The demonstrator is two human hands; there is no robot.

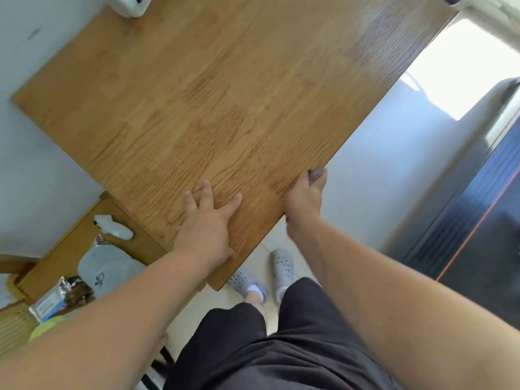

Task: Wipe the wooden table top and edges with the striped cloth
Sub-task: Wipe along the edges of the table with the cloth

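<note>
Head view, one entry per item.

Wooden table (213,88): its top fills the upper middle of the view, turned on a diagonal, with its near corner pointing toward your legs. The surface looks bare apart from a white object (126,4) at the far corner, cut off by the frame.

Left hand (206,226): you have it flat on the top near the near corner, fingers spread, palm down, holding nothing. Judged purpose: a brace, steadying you while the other arm works along the rim.

Right hand (302,201): you have it curled over the table's right-hand edge, thumb side on top and fingers wrapped below and out of sight. It is closed on the striped cloth (316,174), of which only a small greyish fold shows above the knuckles; the stripes cannot be made out. The grip pinches the cloth against the edge, so this reads as the edge-wiping step, with the cloth set to run along the rim.

Lower shelf or side table (70,249), left of your arm: carries a white spray bottle (114,226), a pale bag (107,267) and some wrapped packets (62,296), well apart from the work.

Floor (380,170): pale, with your shoes (281,264) just under the near corner.
</note>
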